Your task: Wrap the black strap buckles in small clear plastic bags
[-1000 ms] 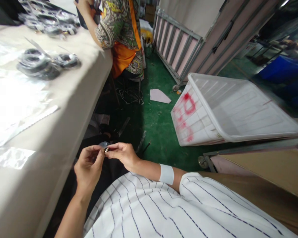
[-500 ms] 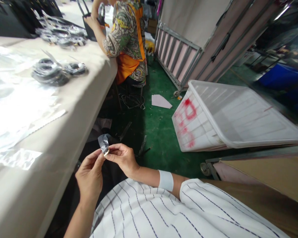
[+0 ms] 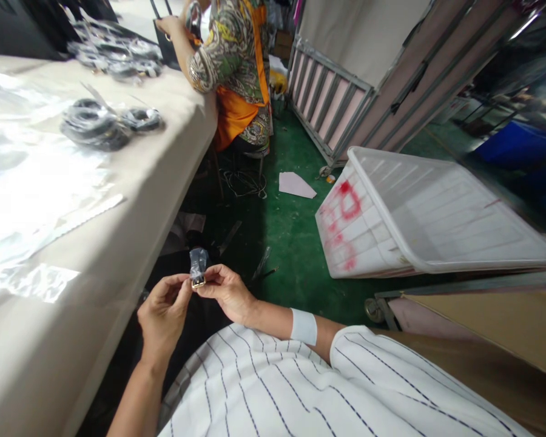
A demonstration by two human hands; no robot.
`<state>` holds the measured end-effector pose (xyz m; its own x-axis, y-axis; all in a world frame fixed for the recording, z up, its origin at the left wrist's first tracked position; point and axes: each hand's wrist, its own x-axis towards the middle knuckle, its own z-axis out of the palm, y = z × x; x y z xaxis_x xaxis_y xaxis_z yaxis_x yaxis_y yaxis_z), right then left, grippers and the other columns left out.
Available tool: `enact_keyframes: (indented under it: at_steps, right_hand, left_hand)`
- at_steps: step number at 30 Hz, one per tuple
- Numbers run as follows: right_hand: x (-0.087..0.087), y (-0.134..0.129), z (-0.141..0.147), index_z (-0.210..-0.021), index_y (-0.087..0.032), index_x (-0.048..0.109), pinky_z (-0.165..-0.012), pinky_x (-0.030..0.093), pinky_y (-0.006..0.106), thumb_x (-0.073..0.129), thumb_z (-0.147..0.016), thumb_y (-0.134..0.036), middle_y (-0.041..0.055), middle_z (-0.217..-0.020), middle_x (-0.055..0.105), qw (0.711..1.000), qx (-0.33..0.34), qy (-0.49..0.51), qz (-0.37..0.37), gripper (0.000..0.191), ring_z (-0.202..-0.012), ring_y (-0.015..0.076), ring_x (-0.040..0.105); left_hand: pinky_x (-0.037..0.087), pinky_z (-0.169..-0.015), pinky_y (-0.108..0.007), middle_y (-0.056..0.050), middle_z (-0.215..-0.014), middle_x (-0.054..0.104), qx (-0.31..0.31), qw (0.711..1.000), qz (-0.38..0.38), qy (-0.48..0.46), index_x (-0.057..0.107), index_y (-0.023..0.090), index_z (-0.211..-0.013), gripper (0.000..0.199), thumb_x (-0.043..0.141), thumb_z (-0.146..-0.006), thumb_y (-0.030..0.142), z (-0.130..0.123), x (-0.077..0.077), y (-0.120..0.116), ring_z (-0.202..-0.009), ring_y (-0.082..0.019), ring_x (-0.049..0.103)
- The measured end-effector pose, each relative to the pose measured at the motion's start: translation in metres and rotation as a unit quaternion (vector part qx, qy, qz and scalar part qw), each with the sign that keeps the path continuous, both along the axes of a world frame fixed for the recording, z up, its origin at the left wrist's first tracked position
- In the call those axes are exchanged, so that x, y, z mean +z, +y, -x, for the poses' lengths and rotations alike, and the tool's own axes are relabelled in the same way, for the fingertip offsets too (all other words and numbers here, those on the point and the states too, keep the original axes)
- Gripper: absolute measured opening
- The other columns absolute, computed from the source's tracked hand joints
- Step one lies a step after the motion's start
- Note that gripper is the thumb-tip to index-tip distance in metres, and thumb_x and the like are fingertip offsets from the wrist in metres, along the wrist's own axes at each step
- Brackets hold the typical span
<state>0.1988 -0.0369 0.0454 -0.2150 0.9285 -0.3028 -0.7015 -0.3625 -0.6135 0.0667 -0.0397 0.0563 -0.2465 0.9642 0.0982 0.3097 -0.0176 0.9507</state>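
Between my two hands is a small gold-coloured metal buckle (image 3: 199, 282) with a dark strap end (image 3: 198, 261) rising from it, wrapped in clear plastic. My left hand (image 3: 164, 309) pinches the buckle's left side between thumb and forefinger. From the other side, my right hand (image 3: 230, 294) grips it with the fingertips. Both hands are in front of my lap, just off the table's edge. Coiled dark straps in clear plastic (image 3: 93, 126) lie on the table, with a smaller coil (image 3: 142, 119) beside them.
The pale covered table (image 3: 131, 243) runs along my left, with clear plastic bags (image 3: 45, 200) on it. A co-worker in an orange apron (image 3: 236, 118) sits at its far side, handling a black bag. A white plastic bin (image 3: 368, 237) and a wheeled metal rack (image 3: 330, 100) stand to the right.
The buckle and wrapped strap end have turned more upright and now show more plainly between my fingers. The co-worker's hands have shifted slightly. My view has moved a little.
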Motion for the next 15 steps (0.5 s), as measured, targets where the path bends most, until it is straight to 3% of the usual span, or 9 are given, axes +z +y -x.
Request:
enact_keyframes:
  at_steps: [5,8,15]
  right_hand:
    - [-0.010,0.002,-0.001,-0.079,-0.016,0.061,-0.084,0.055,0.030,0.095,-0.043,-0.033,-0.0009,-0.081,0.070,0.995,-0.017,-0.103,-0.007,0.053,-0.076,0.0141,0.067]
    - [-0.024,0.004,-0.001,-0.078,-0.016,0.063,-0.079,0.055,0.029,0.092,-0.050,-0.044,0.0004,-0.079,0.069,0.979,-0.025,-0.200,-0.033,0.049,-0.073,0.0142,0.066]
    - [-0.054,0.004,-0.004,-0.075,-0.016,0.064,-0.060,0.048,0.024,0.087,-0.059,-0.044,0.0006,-0.071,0.068,0.959,-0.003,-0.276,-0.062,0.040,-0.063,0.0131,0.061]
  left_hand:
    - [0.051,-0.063,-0.023,-0.003,-0.078,0.070,-0.030,0.998,0.049,-0.023,0.069,0.017,-0.088,0.032,0.072,-0.077,0.047,0.006,-0.012,-0.003,-0.067,-0.014,0.064]
    - [0.049,-0.059,-0.022,-0.002,-0.074,0.068,-0.063,0.996,0.061,-0.037,0.067,0.017,-0.085,0.029,0.069,-0.080,0.045,0.004,-0.015,-0.010,-0.064,-0.013,0.061]
    - [0.052,-0.073,-0.028,-0.002,-0.083,0.069,-0.208,0.978,0.023,0.021,0.069,0.021,-0.083,0.017,0.067,-0.084,0.038,-0.033,0.000,-0.034,-0.077,-0.018,0.065]
